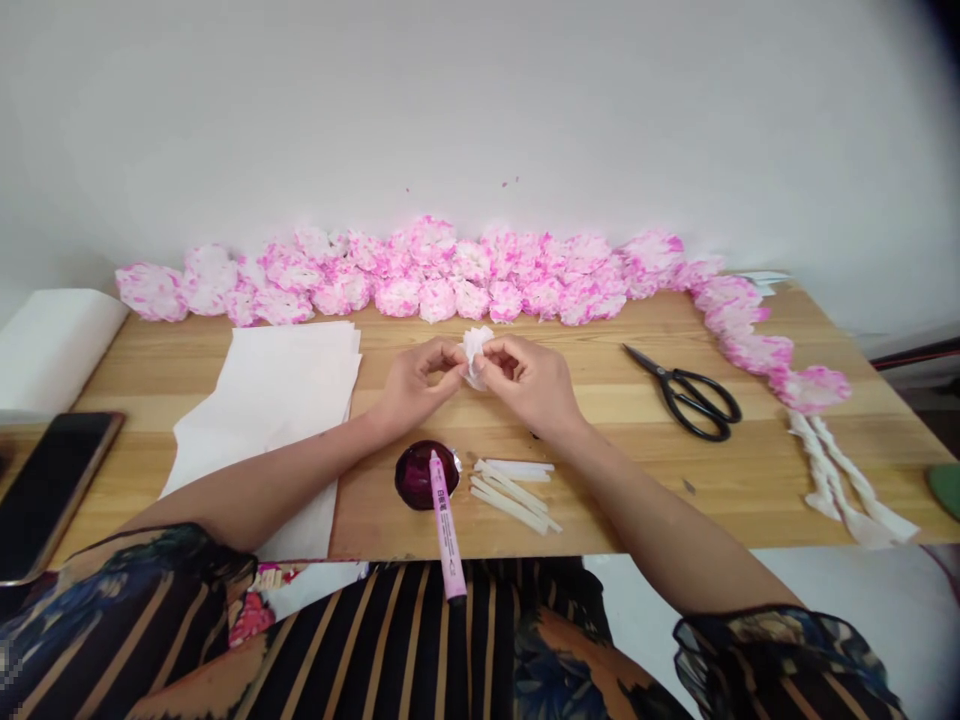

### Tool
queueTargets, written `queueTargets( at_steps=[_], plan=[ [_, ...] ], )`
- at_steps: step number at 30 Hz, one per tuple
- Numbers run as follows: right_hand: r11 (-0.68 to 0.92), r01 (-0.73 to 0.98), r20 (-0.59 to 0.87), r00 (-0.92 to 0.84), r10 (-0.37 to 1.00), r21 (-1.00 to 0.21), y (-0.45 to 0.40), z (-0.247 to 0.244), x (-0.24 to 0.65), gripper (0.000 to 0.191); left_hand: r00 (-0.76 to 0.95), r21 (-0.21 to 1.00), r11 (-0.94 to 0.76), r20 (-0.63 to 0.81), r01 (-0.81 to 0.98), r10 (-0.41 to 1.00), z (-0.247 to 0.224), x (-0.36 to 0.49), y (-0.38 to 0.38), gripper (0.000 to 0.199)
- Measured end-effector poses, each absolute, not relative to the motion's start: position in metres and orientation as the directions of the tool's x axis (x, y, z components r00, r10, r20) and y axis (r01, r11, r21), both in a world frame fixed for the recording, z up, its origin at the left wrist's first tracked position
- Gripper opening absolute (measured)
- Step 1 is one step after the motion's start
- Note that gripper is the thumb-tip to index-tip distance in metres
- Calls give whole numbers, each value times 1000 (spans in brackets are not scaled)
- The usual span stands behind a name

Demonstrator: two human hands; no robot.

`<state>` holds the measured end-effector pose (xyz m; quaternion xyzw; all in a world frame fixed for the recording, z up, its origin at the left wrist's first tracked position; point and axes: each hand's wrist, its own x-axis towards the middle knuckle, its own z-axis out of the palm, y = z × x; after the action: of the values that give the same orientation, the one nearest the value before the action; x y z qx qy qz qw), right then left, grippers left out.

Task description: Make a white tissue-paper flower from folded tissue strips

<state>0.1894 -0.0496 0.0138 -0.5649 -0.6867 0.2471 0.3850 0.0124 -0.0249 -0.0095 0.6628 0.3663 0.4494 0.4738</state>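
Between my two hands is a small white tissue paper flower (475, 345), bunched and ruffled at its top. My left hand (424, 378) pinches its left side with thumb and forefinger. From the right, my right hand (531, 378) pinches it the same way. Below them a pink marker (448, 540) rests across a dark red dish (411, 478), its lower end reaching past the table edge. Several thin white strips (514, 492) lie right of the dish. Behind my hands runs a row of pink-tipped white paper flowers (471, 258).
White paper sheets (277, 385) lie under my left forearm. Farther left are a phone (56, 495) and a thick stack of white tissue (60, 345). Black scissors (686, 395) lie to the right, near a twisted white paper strand (840, 480). A wall rises behind the wooden table (600, 400).
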Motion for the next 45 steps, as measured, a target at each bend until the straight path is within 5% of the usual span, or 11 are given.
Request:
queueTargets(
  at_steps=[9,17,26,34,41,45],
  plan=[
    [285,706,312,-95,945,-648,-56,14,185,20,308,987,-162,151,12,939,-13,15,-19,21],
    [120,370,93,-90,992,-921,-42,9,197,19,307,992,-125,122,-9,944,-9,13,-19,20],
    [201,708,253,-33,967,-676,-51,18,191,17,396,956,-290,250,44,884,-10,13,-24,17],
    [25,291,7,-63,998,-956,-40,13,197,23,384,961,-275,246,22,890,-10,11,-23,21],
    [113,573,158,29,987,-812,-46,13,193,21,413,911,-389,303,139,859,-5,11,-28,19],
    [111,507,137,15,990,-855,-44,15,195,29,382,954,-289,240,75,892,-6,10,-24,25]
  ],
)
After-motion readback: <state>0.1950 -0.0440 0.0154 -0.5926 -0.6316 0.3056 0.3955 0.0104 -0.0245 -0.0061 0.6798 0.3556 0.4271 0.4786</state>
